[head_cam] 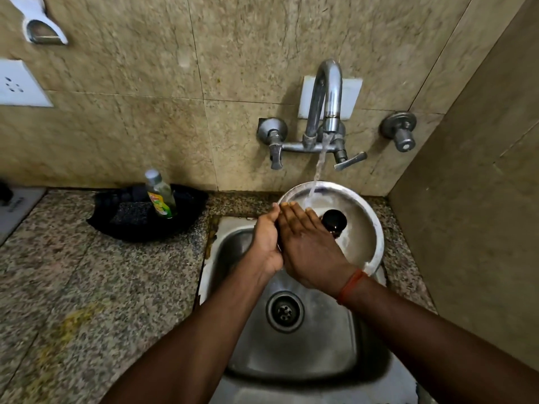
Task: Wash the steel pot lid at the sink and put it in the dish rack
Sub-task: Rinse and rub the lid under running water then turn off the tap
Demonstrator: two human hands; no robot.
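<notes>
Beige marbled tiles back a speckled granite counter with a small stainless-steel sink set into it. Over the sink's far right corner, the round steel pot lid stands tilted, knob side towards me, its black round knob near the middle. Water from the curved chrome wall tap falls onto the lid's upper part.

The right hand, an orange thread band at its wrist, lies flat on the lid's face, fingers straight, beside the knob. The left hand sits along the lid's left rim, touching the right hand; whether it grasps the rim I cannot tell.

On the counter to the left, a black tray holds a clear dish-soap bottle and a dark scrub pad.
</notes>
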